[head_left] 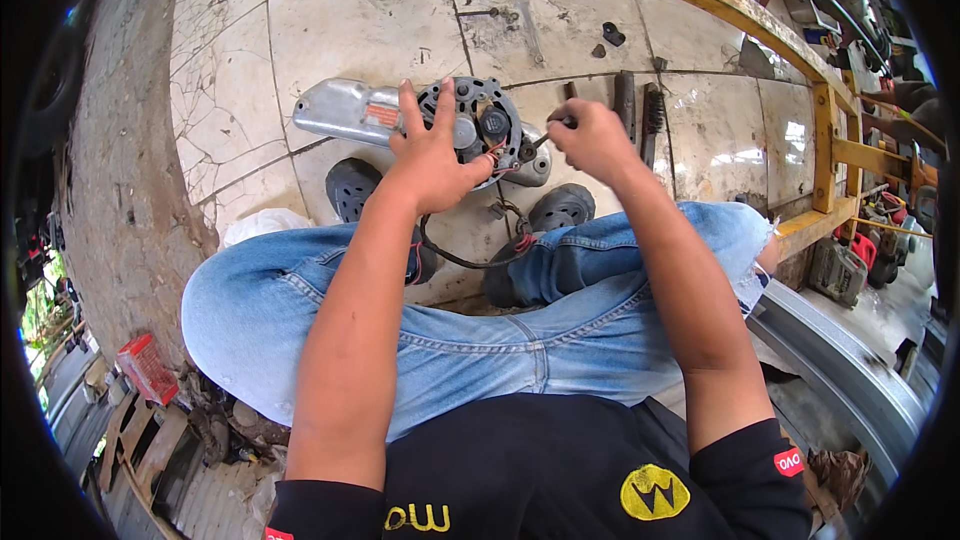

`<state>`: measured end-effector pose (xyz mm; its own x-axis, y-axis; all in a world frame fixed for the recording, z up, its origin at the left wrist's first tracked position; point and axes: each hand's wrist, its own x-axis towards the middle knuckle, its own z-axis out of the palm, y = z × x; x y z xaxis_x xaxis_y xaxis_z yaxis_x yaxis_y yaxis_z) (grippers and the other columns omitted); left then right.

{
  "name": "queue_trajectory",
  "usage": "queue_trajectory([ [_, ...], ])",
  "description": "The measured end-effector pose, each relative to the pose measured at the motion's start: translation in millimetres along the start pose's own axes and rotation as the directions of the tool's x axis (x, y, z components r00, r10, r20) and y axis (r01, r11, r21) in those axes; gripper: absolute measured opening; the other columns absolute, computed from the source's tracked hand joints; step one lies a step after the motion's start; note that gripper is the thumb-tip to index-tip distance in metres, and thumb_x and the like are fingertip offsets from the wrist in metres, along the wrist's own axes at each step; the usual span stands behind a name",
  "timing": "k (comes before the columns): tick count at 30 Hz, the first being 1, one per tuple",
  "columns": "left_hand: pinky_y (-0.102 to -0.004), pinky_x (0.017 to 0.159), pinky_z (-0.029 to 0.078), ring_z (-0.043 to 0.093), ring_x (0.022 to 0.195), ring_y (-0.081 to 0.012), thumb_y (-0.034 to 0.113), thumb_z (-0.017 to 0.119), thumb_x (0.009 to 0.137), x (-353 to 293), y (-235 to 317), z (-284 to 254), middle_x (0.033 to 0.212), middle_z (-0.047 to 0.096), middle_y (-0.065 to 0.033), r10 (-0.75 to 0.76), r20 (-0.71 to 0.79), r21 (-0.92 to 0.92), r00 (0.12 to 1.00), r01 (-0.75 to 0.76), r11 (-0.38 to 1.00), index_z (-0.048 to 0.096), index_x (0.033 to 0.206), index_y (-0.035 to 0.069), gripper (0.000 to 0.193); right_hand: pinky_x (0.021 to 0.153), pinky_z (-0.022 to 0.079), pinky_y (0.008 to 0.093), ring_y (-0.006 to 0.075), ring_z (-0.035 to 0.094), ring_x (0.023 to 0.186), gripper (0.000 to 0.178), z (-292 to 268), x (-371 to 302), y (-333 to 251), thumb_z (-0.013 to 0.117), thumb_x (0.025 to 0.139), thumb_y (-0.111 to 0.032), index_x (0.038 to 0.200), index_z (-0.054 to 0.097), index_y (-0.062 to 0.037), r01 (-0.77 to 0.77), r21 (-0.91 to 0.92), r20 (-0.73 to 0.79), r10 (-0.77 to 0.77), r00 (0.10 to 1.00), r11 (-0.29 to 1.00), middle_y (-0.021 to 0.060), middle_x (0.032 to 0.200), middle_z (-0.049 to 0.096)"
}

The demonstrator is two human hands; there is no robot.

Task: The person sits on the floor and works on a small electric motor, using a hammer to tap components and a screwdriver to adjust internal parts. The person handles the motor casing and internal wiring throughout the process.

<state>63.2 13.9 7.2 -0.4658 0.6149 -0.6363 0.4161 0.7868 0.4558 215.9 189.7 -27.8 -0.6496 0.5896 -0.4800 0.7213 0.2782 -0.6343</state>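
Observation:
On the tiles in front of me lies a silver, elongated metal machine casing (340, 112) with a round, dark, slotted housing (506, 115) at its right end. Red wires and a black cable (455, 258) come out of that housing. My left hand (435, 162) rests on it, two fingers stretched out and spread over the metal, the thumb by the wires. In the closed fingers of my right hand (597, 143) is a slim, dark hand tool (543, 141). Its tip points at the housing's lower right edge; whether it touches cannot be made out.
A wire brush (652, 112) and a dark flat bar (624, 103) lie right of my right hand. Farther off are a bolt (490, 13) and small dark parts (613, 34). A yellow metal frame (720, 10) bounds the right side. My shoes (562, 207) are close below the casing.

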Motion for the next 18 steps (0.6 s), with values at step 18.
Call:
queue_trajectory([
  [18, -0.0543, 0.112, 0.034, 0.025, 0.136, -0.0625, 0.049, 0.073, 0.076, 2, -5, 1, 0.161, -0.014, -0.0253, 0.019, -0.006, 0.022, 1.000, -0.019, 1.000, 0.001, 0.159, 0.030, 0.111, 0.048, 0.044, 0.0256, 0.0105, 0.057, 0.056, 0.026, -67, -34, -41, 0.066, 0.091, -0.020, 0.097, 0.066, 0.0048, -0.046, 0.487, 0.157, -0.036, 0.987, 0.872, 0.0092, 0.074, 0.067],
])
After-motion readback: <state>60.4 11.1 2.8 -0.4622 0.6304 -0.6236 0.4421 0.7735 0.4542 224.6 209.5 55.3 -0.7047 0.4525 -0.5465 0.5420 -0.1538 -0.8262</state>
